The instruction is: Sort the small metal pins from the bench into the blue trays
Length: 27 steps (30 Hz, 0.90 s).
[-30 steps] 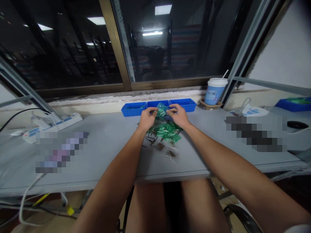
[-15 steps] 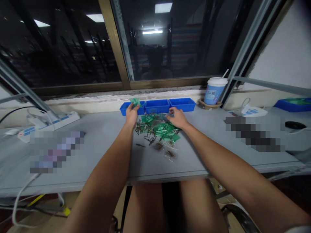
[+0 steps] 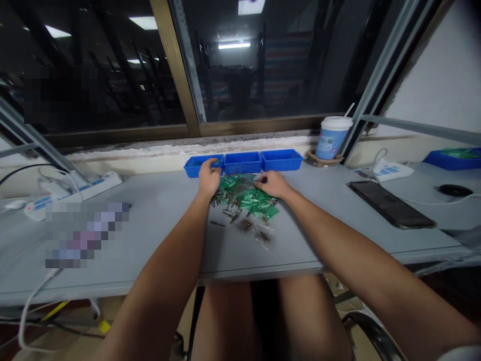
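Note:
My left hand (image 3: 209, 179) is at the front edge of the left blue bin (image 3: 193, 169). Its fingers reach over the rim, thumb apart, and I see no packet in its grasp. A bit of green shows in that bin behind the fingers. My right hand (image 3: 275, 184) rests at the right back of the pile, fingers curled and thumb close to them; what they hold, if anything, is too small to tell. Between the hands lie green packets (image 3: 253, 200) mixed with loose thin metal pins (image 3: 233, 215). Clear bags of brownish pins (image 3: 264, 237) lie nearest me.
Two more blue bins, a middle one (image 3: 242, 163) and a right one (image 3: 281, 160), stand in the row. A lidded cup (image 3: 332, 139) sits behind them at right. Phone (image 3: 391, 204), power strips (image 3: 80, 193) and cables lie to the sides.
The green packet in my left hand has gone down to the left bin, and the hand has moved slightly right and lower. My right hand has stayed by the pile with its fingers more curled.

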Available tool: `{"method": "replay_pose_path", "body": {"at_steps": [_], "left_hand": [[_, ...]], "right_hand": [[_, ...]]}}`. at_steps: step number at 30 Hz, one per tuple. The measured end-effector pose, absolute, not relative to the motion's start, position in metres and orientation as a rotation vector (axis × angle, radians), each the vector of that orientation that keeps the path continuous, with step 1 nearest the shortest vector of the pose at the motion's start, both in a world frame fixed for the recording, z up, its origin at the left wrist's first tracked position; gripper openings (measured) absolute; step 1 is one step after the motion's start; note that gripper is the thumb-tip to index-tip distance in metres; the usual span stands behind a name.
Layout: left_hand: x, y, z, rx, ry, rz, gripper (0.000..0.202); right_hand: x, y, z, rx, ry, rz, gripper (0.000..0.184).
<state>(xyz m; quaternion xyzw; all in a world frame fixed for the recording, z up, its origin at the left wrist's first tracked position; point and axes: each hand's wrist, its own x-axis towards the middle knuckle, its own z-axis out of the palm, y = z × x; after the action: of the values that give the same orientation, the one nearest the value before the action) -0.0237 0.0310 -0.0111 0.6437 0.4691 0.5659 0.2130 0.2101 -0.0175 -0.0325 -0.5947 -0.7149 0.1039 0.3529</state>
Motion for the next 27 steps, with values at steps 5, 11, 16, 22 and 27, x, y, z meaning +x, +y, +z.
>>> {"method": "replay_pose_path", "body": {"at_steps": [5, 11, 16, 22, 27], "left_hand": [[0.003, 0.006, -0.005, 2.235, 1.356, 1.232, 0.029], [0.025, -0.014, -0.007, 2.471, 1.177, 1.025, 0.038], [0.03, -0.016, -0.006, 2.19, 1.046, 1.191, 0.056], [0.033, -0.012, -0.004, 1.988, 1.035, 1.337, 0.021], [0.032, -0.014, -0.002, 2.108, 1.075, 1.409, 0.011]], "right_hand": [[0.21, -0.017, -0.033, -1.488, -1.876, 0.205, 0.017], [0.204, -0.025, -0.024, -1.323, -1.787, 0.016, 0.021], [0.2, -0.03, -0.017, -1.117, -1.666, 0.252, 0.024], [0.195, -0.028, -0.019, -0.994, -1.53, 0.629, 0.013], [0.195, -0.029, -0.017, -0.952, -1.504, 0.534, 0.006]]}}
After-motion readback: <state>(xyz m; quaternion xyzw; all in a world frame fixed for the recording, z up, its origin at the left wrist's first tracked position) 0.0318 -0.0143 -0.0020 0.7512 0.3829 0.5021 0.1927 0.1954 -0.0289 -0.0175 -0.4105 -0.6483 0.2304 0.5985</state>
